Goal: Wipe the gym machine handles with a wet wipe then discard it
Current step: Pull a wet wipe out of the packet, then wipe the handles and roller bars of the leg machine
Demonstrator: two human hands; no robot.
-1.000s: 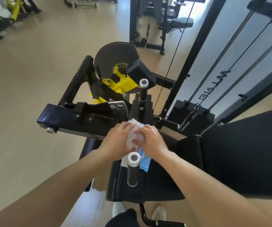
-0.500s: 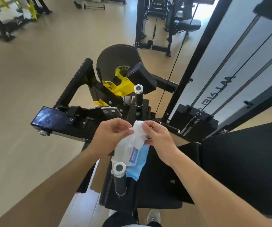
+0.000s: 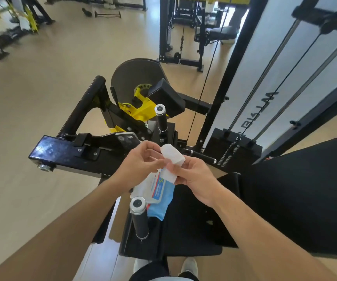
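A folded white wet wipe is held between both hands above the machine seat. My left hand pinches its left edge, and my right hand grips its lower right part. Below the hands a blue and white wipe packet hangs down; which hand holds it is hidden. Two upright black handles with silver caps stand on the machine: the near handle below my left hand, the far handle beyond both hands.
A black seat pad lies under the hands. Farther out are a black frame arm, a yellow adjuster and a grey cam disc. A weight stack with cables stands at the right. Other machines line the back.
The wipe has come out of the packet and now sits folded between my fingers. Both hands rose a little above the seat, and the packet hangs lower.
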